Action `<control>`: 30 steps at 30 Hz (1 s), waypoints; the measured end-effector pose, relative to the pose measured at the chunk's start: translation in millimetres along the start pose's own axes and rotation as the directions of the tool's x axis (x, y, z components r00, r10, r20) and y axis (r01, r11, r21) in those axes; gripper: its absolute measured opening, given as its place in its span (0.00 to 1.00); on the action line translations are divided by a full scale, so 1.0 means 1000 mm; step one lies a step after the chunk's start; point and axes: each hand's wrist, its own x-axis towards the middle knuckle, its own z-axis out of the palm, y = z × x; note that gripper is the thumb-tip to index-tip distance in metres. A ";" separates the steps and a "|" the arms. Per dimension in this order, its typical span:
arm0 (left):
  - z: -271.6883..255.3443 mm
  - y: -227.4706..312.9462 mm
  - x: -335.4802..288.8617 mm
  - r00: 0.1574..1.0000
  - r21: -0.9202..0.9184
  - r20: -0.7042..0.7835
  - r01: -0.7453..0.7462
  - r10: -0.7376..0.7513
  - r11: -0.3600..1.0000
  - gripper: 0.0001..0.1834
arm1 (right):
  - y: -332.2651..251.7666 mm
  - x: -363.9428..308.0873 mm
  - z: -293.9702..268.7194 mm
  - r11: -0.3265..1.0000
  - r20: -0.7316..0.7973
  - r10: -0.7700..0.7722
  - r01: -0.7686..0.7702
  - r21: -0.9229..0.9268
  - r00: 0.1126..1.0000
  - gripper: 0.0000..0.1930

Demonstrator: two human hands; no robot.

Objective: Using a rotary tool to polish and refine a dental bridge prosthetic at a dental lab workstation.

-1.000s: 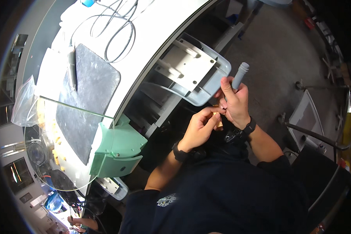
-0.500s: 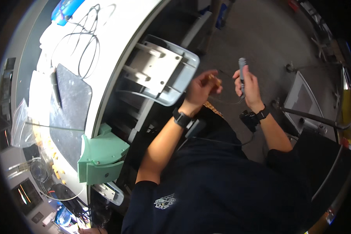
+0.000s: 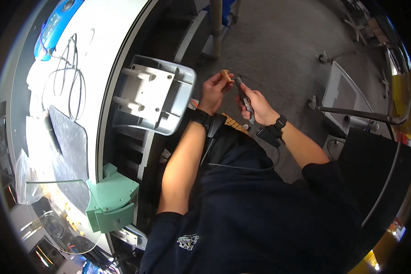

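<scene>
Between the thumb and fingertips of my left hand (image 3: 212, 95) is a small tan piece (image 3: 226, 76), too small to make out further. My right hand (image 3: 261, 108) is wrapped round a grey pen-shaped rotary tool handpiece (image 3: 247, 103). The tool's upper end is close beside the tan piece; whether they touch I cannot tell. Below my hands, near my lap, lies a row of similar tan pieces (image 3: 235, 123), partly hidden by my left wrist and dark clothing.
Left stands a white workbench (image 3: 106, 50) with a dark mat (image 3: 71, 141), a coiled cable (image 3: 71, 68), a blue device (image 3: 59, 27) and several tan pieces (image 3: 71, 221). A grey tray-like bracket (image 3: 178, 98) and green box (image 3: 116, 196) jut from its edge. A wheeled metal cart (image 3: 360, 109) is at right.
My hands have come together, bringing the handpiece's end up to the tan piece. The handpiece has tilted from upright to slanting. The whole view has shifted, with the bench moving left.
</scene>
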 end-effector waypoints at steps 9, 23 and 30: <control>-0.014 -0.003 0.000 0.998 -0.081 0.040 0.057 -0.054 0.995 0.14 | -0.002 0.017 0.011 0.977 -0.113 0.051 -0.073 -0.202 0.992 0.26; -0.050 -0.001 -0.002 0.981 0.072 -0.144 0.141 -0.130 0.987 0.16 | 0.016 0.047 0.010 0.953 -0.105 0.198 -0.217 -0.213 0.975 0.27; -0.079 -0.012 0.003 0.984 0.133 -0.152 0.117 -0.096 0.984 0.17 | 0.027 0.066 0.010 0.943 -0.054 0.248 -0.254 -0.213 0.967 0.27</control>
